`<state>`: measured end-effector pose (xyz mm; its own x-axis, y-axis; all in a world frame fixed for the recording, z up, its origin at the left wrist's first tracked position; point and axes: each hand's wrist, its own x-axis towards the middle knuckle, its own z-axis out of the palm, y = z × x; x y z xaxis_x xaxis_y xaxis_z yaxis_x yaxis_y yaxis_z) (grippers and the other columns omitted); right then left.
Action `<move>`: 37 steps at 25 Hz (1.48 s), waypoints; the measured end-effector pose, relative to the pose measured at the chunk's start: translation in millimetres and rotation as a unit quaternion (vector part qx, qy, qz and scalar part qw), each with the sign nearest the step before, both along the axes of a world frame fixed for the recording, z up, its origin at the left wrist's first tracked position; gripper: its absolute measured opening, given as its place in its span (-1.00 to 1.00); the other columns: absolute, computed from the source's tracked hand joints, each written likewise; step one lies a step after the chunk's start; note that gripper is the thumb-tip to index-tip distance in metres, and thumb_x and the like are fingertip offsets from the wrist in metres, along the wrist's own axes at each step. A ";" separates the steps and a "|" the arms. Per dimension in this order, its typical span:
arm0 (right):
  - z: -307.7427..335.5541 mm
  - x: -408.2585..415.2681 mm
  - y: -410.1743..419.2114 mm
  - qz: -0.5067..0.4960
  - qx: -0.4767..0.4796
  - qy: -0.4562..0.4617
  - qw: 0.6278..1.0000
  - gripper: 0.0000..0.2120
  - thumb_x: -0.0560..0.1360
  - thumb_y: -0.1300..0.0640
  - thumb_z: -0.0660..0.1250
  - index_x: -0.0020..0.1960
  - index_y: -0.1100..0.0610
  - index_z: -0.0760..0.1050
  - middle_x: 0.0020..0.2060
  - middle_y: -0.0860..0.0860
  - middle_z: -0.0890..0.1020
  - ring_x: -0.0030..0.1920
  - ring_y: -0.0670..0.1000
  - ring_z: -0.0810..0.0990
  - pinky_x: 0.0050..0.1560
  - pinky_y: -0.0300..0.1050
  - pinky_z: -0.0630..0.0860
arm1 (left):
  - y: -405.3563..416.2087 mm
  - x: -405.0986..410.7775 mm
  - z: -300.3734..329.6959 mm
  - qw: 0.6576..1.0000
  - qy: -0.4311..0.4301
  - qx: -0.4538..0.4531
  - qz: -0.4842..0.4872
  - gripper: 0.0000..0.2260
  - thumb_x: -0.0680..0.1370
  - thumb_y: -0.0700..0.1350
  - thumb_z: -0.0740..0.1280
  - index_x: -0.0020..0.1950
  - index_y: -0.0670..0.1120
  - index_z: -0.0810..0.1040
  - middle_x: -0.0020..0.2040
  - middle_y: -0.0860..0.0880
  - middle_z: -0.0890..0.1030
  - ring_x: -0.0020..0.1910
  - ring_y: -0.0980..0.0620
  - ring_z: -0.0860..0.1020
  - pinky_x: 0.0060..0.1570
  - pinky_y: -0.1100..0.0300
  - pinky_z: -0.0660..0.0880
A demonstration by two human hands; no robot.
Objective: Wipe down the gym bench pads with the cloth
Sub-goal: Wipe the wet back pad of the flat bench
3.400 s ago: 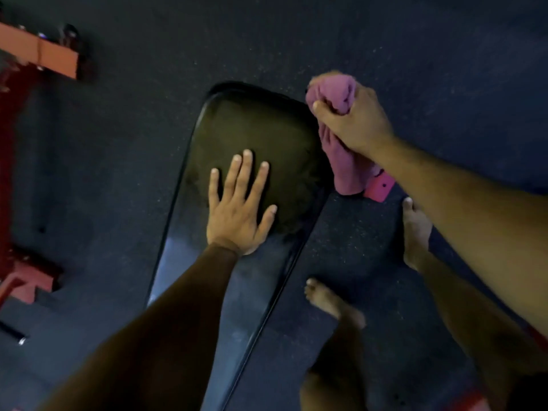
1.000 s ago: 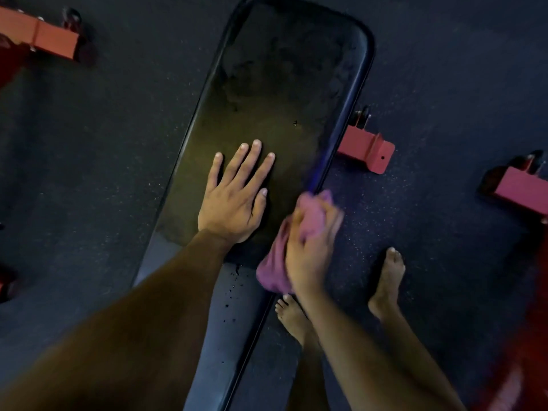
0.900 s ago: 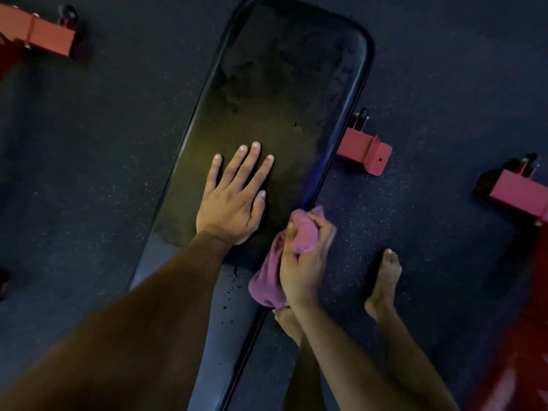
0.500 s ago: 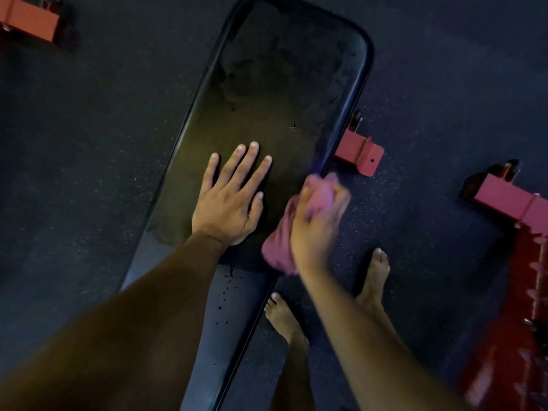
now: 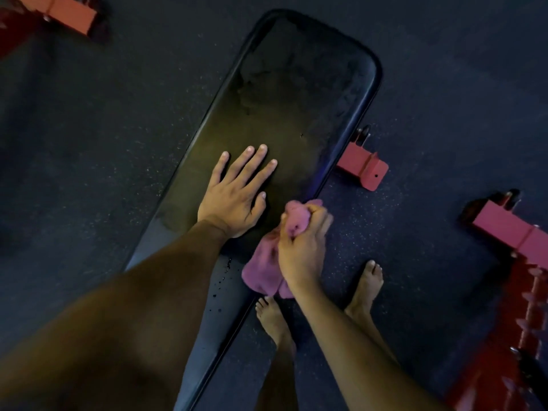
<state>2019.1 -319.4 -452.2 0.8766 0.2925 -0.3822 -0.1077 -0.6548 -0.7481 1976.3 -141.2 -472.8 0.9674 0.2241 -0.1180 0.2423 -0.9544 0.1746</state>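
A long black bench pad (image 5: 290, 93) runs from the lower middle up to the top centre. My left hand (image 5: 237, 191) lies flat on it, fingers spread and straight. My right hand (image 5: 302, 244) grips a bunched pink cloth (image 5: 267, 268) at the pad's right edge, just right of my left hand. Part of the cloth hangs below my fist. Small dark specks dot the nearer pad section below my left wrist.
A red bench foot (image 5: 363, 169) sticks out right of the pad. Another red frame piece (image 5: 516, 232) and a red rack (image 5: 510, 336) stand at the right. A red bar (image 5: 63, 11) lies top left. My bare feet (image 5: 366, 289) stand on the dark rubber floor.
My right hand with the cloth came from the pad's far end down its right edge and has been moving back and forth along that edge near my left hand. My left hand stayed flat.
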 end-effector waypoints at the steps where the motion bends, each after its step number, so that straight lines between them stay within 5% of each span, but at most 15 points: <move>1: 14.5 -0.8 -13.5 0.055 -0.005 0.044 0.997 -0.68 0.60 0.00 0.35 0.23 0.07 0.31 0.15 -0.02 0.40 0.03 -0.03 0.56 -0.13 -0.19 0.47 | -2.5 2.4 8.3 1.000 0.017 -0.006 0.001 -0.44 0.66 0.08 0.10 0.67 0.03 0.22 0.71 -0.03 0.11 0.68 -0.04 0.09 0.61 -0.24 0.05; 4: 81.1 35.7 -44.6 0.172 0.027 0.093 0.980 -0.74 0.64 0.02 0.33 0.22 0.11 0.37 0.15 -0.02 0.43 -0.02 -0.29 0.47 -0.06 -0.28 0.38 | -3.4 16.2 56.9 0.986 0.150 -0.070 0.033 -0.41 0.66 0.08 0.16 0.70 0.06 0.13 0.72 -0.01 0.03 0.69 -0.03 0.02 0.60 -0.28 0.04; 7: 162.3 80.2 -51.6 0.247 0.064 0.068 0.965 -0.75 0.63 0.04 0.35 0.22 0.11 0.39 0.18 0.03 0.46 -0.02 -0.38 0.44 -0.06 -0.40 0.39 | -14.5 19.5 129.2 0.938 0.221 -0.187 0.191 -0.35 0.67 0.07 0.31 0.70 0.06 0.08 0.72 -0.04 0.05 0.67 -0.11 0.10 0.63 -0.16 0.07; 10: 245.4 115.3 -41.8 0.344 0.071 0.044 0.935 -0.69 0.64 -0.07 0.31 0.33 0.00 0.38 0.25 -0.03 0.44 0.13 -0.14 0.51 0.13 -0.20 0.42 | -32.1 -2.4 206.3 0.885 0.134 -0.293 0.337 -0.43 0.69 0.06 0.32 0.66 0.02 0.22 0.65 -0.07 0.23 0.51 -0.12 0.39 0.48 0.00 0.33; 14: 346.1 153.9 -9.3 0.457 0.065 0.026 0.887 -0.52 0.67 -0.12 0.22 0.55 -0.08 0.28 0.40 -0.09 0.36 0.29 -0.20 0.40 0.21 -0.45 0.23 | -49.5 -51.4 293.7 0.802 0.025 -0.352 0.482 -0.55 0.68 0.06 0.32 0.55 0.03 0.36 0.50 -0.08 0.44 0.33 -0.04 0.50 0.23 0.11 0.49; 17: 383.0 156.2 34.0 0.524 0.069 0.020 0.849 -0.45 0.66 -0.15 0.21 0.61 -0.06 0.22 0.47 -0.09 0.35 0.39 -0.18 0.35 0.31 -0.41 0.21 | -69.9 -84.2 326.0 0.718 -0.068 -0.394 0.570 -0.61 0.70 -0.01 0.32 0.52 0.00 0.40 0.47 -0.08 0.49 0.36 -0.03 0.50 0.24 0.13 0.52; 21: 391.9 139.3 84.6 0.628 0.067 0.009 0.775 -0.29 0.59 -0.34 0.20 0.62 -0.04 0.15 0.49 0.05 0.41 0.48 0.03 0.42 0.47 -0.10 0.35 | -123.8 -118.7 321.5 0.619 -0.137 -0.360 0.684 -0.57 0.68 0.00 0.35 0.53 -0.05 0.40 0.49 -0.09 0.49 0.43 -0.07 0.49 0.36 0.05 0.45; 25: 415.0 122.9 111.0 0.708 0.059 0.013 0.704 -0.38 0.68 0.07 0.26 0.66 0.11 0.09 0.56 -0.09 0.24 0.52 -0.09 0.28 0.38 -0.39 0.24 | -191.5 -115.0 298.6 0.452 -0.191 -0.348 0.799 -0.58 0.67 -0.01 0.37 0.51 -0.06 0.42 0.47 -0.13 0.53 0.39 -0.12 0.53 0.31 -0.01 0.48; 28: 431.4 100.1 127.1 0.755 0.041 0.027 0.654 -0.48 0.69 0.01 0.23 0.61 0.04 0.22 0.44 -0.18 0.32 0.45 -0.14 0.35 0.42 -0.25 0.30 | -221.1 -94.9 293.0 0.390 -0.214 -0.359 0.821 -0.55 0.67 0.08 0.35 0.54 0.08 0.37 0.48 -0.05 0.51 0.38 -0.07 0.52 0.30 -0.04 0.51; 32: 425.0 82.0 149.5 0.810 0.008 0.034 0.585 -0.82 0.69 0.01 0.23 0.27 -0.13 0.49 0.06 -0.24 0.60 0.05 -0.31 0.59 0.04 -0.31 0.48 | -246.2 -78.2 280.1 0.313 -0.247 -0.353 0.846 -0.55 0.64 0.14 0.35 0.51 0.17 0.38 0.45 0.02 0.53 0.37 -0.04 0.53 0.32 -0.11 0.51; 37: 413.0 74.5 192.3 0.874 -0.016 0.021 0.485 -0.80 0.69 0.10 0.24 0.19 -0.18 0.52 0.03 -0.25 0.61 0.04 -0.35 0.58 -0.07 -0.47 0.46 | -264.7 -42.7 275.0 0.212 -0.285 -0.298 0.886 -0.56 0.66 0.09 0.35 0.52 0.09 0.40 0.50 0.01 0.49 0.42 -0.05 0.49 0.36 -0.08 0.47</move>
<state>2093.6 -127.1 -39.1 -0.7088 0.5688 -0.4173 0.6179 0.2150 -0.7563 1933.6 -405.9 -197.9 -0.6779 0.4047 -0.6138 -0.0952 0.7795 0.6191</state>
